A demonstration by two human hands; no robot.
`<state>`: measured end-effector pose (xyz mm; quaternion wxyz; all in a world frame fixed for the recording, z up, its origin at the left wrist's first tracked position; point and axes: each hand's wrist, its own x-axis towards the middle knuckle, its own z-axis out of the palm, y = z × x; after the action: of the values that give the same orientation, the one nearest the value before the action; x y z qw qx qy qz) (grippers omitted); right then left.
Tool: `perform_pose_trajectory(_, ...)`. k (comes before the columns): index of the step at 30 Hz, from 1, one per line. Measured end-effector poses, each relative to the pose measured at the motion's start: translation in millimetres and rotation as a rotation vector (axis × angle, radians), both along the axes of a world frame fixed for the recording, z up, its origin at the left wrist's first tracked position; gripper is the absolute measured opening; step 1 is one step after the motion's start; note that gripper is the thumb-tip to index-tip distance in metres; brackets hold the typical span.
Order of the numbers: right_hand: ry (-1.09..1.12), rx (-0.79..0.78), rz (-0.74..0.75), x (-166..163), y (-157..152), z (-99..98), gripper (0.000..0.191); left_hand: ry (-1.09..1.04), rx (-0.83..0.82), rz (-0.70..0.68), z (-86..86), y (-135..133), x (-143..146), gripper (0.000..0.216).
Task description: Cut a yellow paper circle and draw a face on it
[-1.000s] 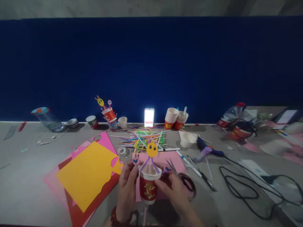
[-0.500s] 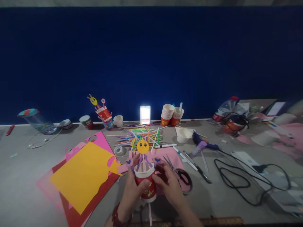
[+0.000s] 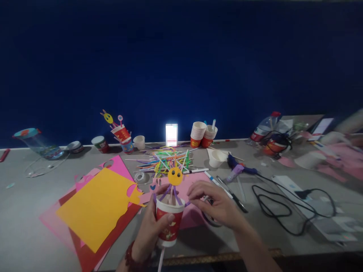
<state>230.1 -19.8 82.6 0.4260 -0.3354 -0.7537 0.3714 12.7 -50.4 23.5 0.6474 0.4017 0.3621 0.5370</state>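
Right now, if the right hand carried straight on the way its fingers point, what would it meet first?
Probably the purple straws rising from the red paper cup: the right hand points left at them, though depth is unclear.

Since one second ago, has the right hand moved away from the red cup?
Yes. The right hand has left the red cup and moved right, toward the scissors on the pink paper.
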Motion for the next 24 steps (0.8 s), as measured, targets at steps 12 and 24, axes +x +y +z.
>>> perform_pose_trajectory(12, 0.120, 0.030, 0.129, 5, 0, -8.7, 0.011, -0.366, -0.083, -0.184, 9.3, -1, 0, 0.086)
perform_pose_trajectory(24, 0.315, -0.085, 0.241, 3, 6, -21.9, 0.009, -0.469, -0.201, -0.203, 1.5, -3, 1, 0.073)
